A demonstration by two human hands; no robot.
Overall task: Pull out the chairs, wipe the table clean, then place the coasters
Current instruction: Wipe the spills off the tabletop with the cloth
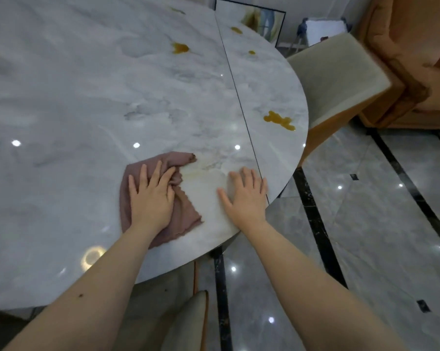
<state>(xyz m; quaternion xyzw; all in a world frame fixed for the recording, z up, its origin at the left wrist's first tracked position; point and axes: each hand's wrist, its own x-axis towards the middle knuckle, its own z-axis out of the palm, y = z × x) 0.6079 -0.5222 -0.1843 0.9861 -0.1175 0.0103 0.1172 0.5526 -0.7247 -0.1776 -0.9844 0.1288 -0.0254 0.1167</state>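
A round grey-white marble table (87, 102) fills the left of the view. My left hand (151, 195) presses flat on a crumpled mauve cloth (183, 214) near the table's front edge. My right hand (246, 193) rests flat on the bare marble beside the edge, fingers spread. Between the hands lies a pale yellowish smear (201, 173). Amber spills remain further off: one near the right rim (279, 120), one in the middle back (180, 48), and small ones (236, 29) beyond the seam. No coasters are in view.
A cream-cushioned chair (335, 79) stands pulled out at the table's right, against an orange sofa (411, 59). Another chair's back (188, 323) shows below the table's front edge. Glossy grey floor tiles (366, 224) with black strips lie to the right. A framed picture (259, 19) leans at the back.
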